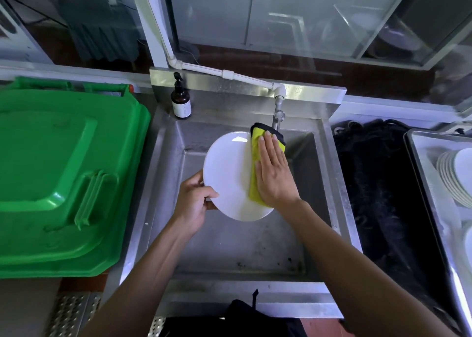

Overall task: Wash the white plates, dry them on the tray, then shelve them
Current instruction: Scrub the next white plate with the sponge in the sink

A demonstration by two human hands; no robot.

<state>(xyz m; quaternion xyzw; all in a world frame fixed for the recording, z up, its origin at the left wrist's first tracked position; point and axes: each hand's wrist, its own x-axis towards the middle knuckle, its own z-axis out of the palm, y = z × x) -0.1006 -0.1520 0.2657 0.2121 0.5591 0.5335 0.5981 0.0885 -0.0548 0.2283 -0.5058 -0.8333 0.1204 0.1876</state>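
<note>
Wiping a white plate over the sink

The left hand (195,200) grips the plate (229,176) by its near-left rim, thumb on top; the right hand (274,173) lies flat with straight fingers, pressing a yellow cloth (255,158) on the plate's right side, above the steel sink (229,247) just below the tap (278,112). More plates (452,178) are stacked on the tray (419,158) at right.
</note>
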